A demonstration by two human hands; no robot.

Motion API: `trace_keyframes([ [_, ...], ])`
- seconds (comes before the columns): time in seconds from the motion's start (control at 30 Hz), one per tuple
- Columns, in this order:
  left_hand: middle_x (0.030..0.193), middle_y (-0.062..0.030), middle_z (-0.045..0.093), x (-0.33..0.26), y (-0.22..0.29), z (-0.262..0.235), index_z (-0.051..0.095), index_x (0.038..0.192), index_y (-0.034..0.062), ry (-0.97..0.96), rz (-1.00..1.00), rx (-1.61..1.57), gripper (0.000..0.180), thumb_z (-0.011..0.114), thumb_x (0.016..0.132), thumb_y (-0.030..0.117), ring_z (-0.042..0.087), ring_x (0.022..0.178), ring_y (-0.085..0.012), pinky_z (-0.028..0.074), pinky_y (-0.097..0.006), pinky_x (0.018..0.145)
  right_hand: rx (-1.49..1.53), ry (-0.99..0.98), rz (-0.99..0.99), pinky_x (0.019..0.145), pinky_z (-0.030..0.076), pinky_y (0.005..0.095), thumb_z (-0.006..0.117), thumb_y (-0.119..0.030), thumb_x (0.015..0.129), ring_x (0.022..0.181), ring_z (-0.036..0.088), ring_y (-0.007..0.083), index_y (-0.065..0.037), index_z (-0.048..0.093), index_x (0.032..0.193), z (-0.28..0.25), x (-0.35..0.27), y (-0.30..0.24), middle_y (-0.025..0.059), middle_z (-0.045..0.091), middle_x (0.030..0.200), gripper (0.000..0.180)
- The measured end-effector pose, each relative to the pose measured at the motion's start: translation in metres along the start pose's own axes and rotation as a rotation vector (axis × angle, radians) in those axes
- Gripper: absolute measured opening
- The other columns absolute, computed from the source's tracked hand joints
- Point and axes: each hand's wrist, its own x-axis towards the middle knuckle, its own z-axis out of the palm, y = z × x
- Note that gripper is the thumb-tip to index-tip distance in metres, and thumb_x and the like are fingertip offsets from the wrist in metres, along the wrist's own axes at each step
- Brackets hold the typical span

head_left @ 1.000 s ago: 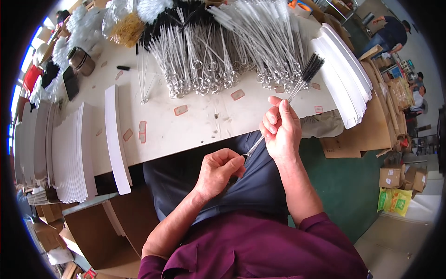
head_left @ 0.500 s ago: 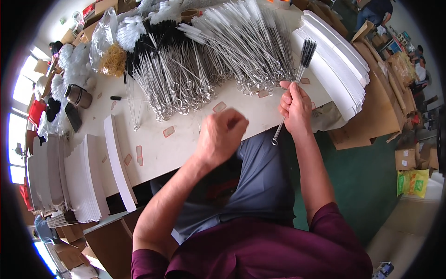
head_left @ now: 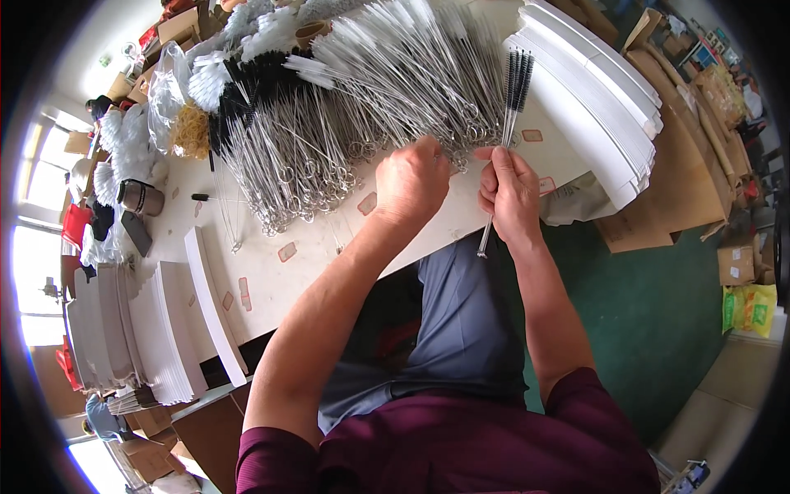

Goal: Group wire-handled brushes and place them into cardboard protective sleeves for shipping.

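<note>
My right hand is closed around the wire handles of a small bunch of black-bristled straw brushes. Their bristles point away from me, and their looped ends come out below my fist. My left hand is curled at the near edge of a big pile of white-bristled straw brushes, beside their ring ends. Its fingertips are turned away, so what they hold, if anything, is hidden. Left of that pile lies another heap of wire brushes with black bristles, rings toward me.
White folded cardboard pieces are stacked at the right, with brown cardboard beyond. More white card stacks stand at the left. Yellow rubber bands, a dark cup and a loose black brush lie on the table.
My left hand has moved forward and right to the brush rings. My right hand has shifted slightly left, still holding the black brushes, which now look more spread.
</note>
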Motion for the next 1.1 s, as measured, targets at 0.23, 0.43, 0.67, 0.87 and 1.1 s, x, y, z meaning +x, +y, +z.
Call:
trace_keyframes([
  [0.23, 0.077, -0.0159, 0.071, 0.004, -0.013, 0.001, 0.069, 0.092, 0.0043, 0.022, 0.064, -0.098, 0.020, 0.070, 0.083, 0.022, 0.071, 0.074, -0.0346, 0.056, -0.044, 0.073, -0.033, 0.000, -0.006, 0.042, 0.028, 0.0228, 0.049, -0.030, 0.108, 0.048, 0.034, 0.0041, 0.000, 0.065, 0.102, 0.000, -0.001, 0.000, -0.0040, 0.041, 0.061, 0.035],
  [0.43, 0.078, -0.0149, 0.069, -0.017, -0.004, 0.004, 0.061, 0.109, 0.0079, -0.055, 0.179, 0.065, 0.030, 0.070, 0.085, 0.023, 0.070, 0.073, -0.0348, 0.055, -0.045, 0.067, -0.073, 0.012, -0.036, 0.042, 0.029, 0.0228, 0.048, -0.031, 0.108, 0.048, 0.035, 0.0037, -0.001, 0.066, 0.101, -0.001, -0.002, 0.002, -0.0044, 0.041, 0.061, 0.035],
  [0.67, 0.078, -0.0104, 0.067, -0.013, -0.015, 0.016, 0.061, 0.091, 0.0089, 0.037, 0.358, 0.227, 0.009, 0.065, 0.089, 0.017, 0.068, 0.072, -0.0335, 0.055, -0.045, 0.063, -0.114, -0.017, -0.066, 0.044, 0.028, 0.0235, 0.047, -0.032, 0.108, 0.050, 0.033, 0.0050, -0.001, 0.064, 0.106, 0.000, -0.001, 0.006, -0.0044, 0.038, 0.063, 0.036],
  [0.87, 0.075, -0.0084, 0.064, -0.022, -0.013, 0.003, 0.061, 0.082, 0.0082, 0.118, 0.453, 0.159, 0.010, 0.066, 0.087, 0.016, 0.066, 0.066, -0.0310, 0.053, -0.043, 0.058, -0.109, -0.019, -0.052, 0.044, 0.028, 0.0229, 0.047, -0.032, 0.108, 0.050, 0.032, 0.0046, -0.002, 0.065, 0.106, -0.001, -0.002, 0.002, -0.0045, 0.039, 0.063, 0.035],
  [1.1, 0.080, -0.0082, 0.061, -0.037, 0.005, -0.068, 0.063, 0.078, 0.0070, 0.215, 0.460, 0.056, 0.009, 0.070, 0.084, 0.010, 0.064, 0.065, -0.0273, 0.053, -0.041, 0.056, -0.012, -0.047, 0.035, 0.042, 0.030, 0.0228, 0.046, -0.029, 0.108, 0.048, 0.035, 0.0050, 0.000, 0.063, 0.101, -0.006, 0.003, -0.002, -0.0027, 0.044, 0.063, 0.034],
])
